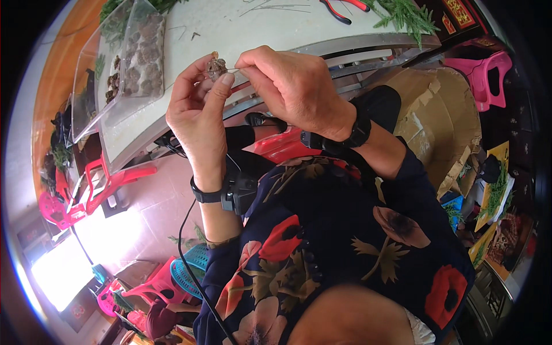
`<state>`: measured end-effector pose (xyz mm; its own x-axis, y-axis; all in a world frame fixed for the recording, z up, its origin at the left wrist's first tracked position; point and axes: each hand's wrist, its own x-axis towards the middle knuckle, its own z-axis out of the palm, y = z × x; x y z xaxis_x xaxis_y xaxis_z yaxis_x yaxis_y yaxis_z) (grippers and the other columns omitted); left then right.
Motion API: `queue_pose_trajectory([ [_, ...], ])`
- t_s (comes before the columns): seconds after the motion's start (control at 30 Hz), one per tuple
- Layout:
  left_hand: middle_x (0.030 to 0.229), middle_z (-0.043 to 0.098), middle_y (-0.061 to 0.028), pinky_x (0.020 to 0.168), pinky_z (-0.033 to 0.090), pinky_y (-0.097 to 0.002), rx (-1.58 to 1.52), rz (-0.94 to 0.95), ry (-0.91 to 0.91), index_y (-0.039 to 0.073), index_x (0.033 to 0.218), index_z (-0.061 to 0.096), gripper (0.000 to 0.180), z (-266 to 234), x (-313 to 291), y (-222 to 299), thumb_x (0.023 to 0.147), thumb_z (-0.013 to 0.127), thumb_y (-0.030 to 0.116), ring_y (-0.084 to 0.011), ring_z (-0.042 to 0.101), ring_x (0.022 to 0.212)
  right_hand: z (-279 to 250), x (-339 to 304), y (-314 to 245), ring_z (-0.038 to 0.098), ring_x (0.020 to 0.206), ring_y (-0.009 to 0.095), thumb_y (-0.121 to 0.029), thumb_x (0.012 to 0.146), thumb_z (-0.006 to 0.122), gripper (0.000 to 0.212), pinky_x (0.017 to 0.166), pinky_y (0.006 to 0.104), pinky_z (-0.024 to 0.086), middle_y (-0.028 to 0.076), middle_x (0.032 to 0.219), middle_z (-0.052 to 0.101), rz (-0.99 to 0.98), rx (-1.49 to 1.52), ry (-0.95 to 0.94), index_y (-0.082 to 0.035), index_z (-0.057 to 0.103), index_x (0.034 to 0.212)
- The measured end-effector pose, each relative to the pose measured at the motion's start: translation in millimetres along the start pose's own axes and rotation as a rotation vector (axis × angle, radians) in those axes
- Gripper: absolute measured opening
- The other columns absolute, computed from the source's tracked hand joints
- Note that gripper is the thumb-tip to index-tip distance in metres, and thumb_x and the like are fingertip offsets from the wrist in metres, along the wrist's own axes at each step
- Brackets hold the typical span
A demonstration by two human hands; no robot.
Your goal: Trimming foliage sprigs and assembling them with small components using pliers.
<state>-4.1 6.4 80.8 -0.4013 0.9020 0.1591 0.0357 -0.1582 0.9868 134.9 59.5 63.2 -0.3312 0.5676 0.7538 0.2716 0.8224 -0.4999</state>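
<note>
Left hand [198, 112]'s pinching the cone [215, 68] up by the bench [241, 29]'s near edge, right hand [299, 86]'s got the wire [232, 70], and honestly too hard a tug could make either slip.

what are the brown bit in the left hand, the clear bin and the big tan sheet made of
Brown bit: perhaps dry, matte plant matter like a small cone, from its rough, knobbly surface; not certain.
Clear bin: probably glossy plastic, with see-through walls and bright edges.
Big tan sheet: likely dull cardboard, given its colour and ragged, torn edges.
</note>
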Motion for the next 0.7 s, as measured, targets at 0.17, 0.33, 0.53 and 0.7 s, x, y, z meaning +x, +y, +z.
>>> queue_pose_trajectory([
  [0.17,0.095,0.063,-0.0075,0.072,0.05,-0.0202,-0.104,-0.058,-0.026,-0.004,0.113,0.057,0.035,2.7,-2.3,1.0,0.079,0.065,-0.005,-0.0108,0.061,0.078,-5.8,-0.9,3.6,0.059,0.053,0.021,-0.001,0.081,0.063,0.01,0.046,0.0296,0.042,0.007,0.064,0.058,-0.026,-0.026,0.008,-0.005,0.058,0.089],
  [0.33,0.095,0.064,-0.0087,0.071,0.049,-0.0203,-0.163,-0.084,-0.069,-0.004,0.114,0.057,0.034,3.4,-3.8,-0.9,0.081,0.065,-0.003,-0.0121,0.062,0.079,-9.4,-3.2,6.6,0.06,0.055,0.021,-0.002,0.082,0.062,0.009,0.047,0.0294,0.043,0.007,0.066,0.06,-0.028,-0.062,0.0,-0.005,0.058,0.09],
  [0.53,0.096,0.064,-0.0093,0.072,0.049,-0.0211,-0.218,-0.128,-0.113,-0.004,0.114,0.056,0.033,3.0,-3.1,-5.4,0.083,0.064,-0.002,-0.013,0.063,0.081,-7.8,-5.2,5.7,0.06,0.056,0.021,-0.002,0.082,0.062,0.009,0.047,0.0292,0.044,0.007,0.066,0.06,-0.039,-0.079,0.009,-0.005,0.057,0.089],
  [0.7,0.096,0.064,-0.009,0.075,0.051,-0.0227,-0.182,-0.087,-0.137,-0.004,0.115,0.056,0.03,10.4,-8.0,-13.2,0.085,0.062,0.001,-0.0136,0.063,0.082,-3.9,-8.2,2.9,0.061,0.055,0.021,-0.002,0.081,0.063,0.009,0.047,0.0296,0.044,0.006,0.065,0.06,-0.005,-0.124,0.009,-0.005,0.057,0.088],
])
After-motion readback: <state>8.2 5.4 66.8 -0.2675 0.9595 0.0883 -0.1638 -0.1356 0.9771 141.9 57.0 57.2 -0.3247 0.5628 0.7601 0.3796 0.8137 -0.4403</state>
